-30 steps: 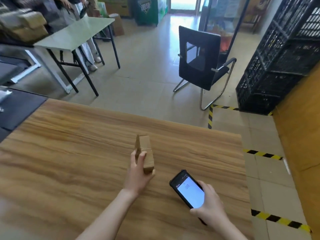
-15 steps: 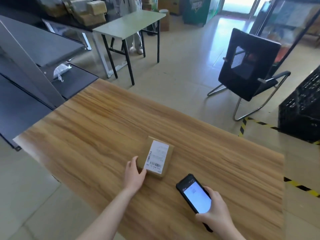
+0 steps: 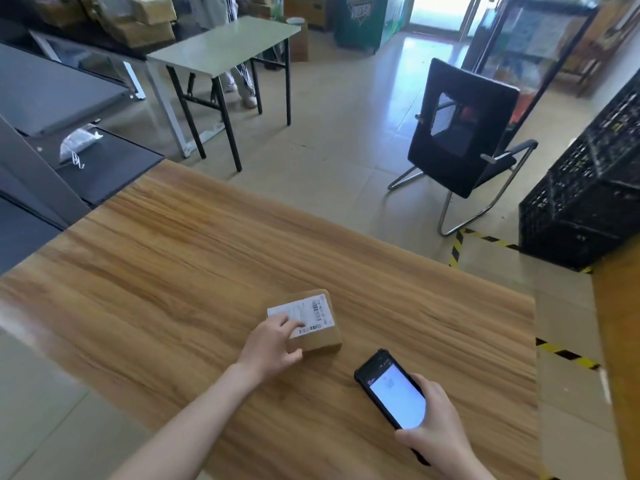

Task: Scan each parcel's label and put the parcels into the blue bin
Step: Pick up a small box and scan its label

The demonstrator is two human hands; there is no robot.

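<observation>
A small brown cardboard parcel (image 3: 317,336) lies flat on the wooden table (image 3: 194,265), its white barcode label (image 3: 313,311) facing up. My left hand (image 3: 272,342) rests on the parcel's near left corner, fingers on the label and thumb against its front side. My right hand (image 3: 438,426) holds a black phone (image 3: 393,388) to the right of the parcel, screen lit white and facing up. No blue bin is in view.
A black chair (image 3: 457,133) stands beyond the table. Black plastic crates (image 3: 588,195) are stacked at the right, behind yellow-black floor tape (image 3: 457,244). A pale green folding table (image 3: 225,43) is at the back, with a person's legs behind it. Dark shelving (image 3: 52,140) with parcels stands at the left.
The parcel went from standing on edge to lying flat with its label up, then was turned. My left hand moved onto its top. The view has shifted.
</observation>
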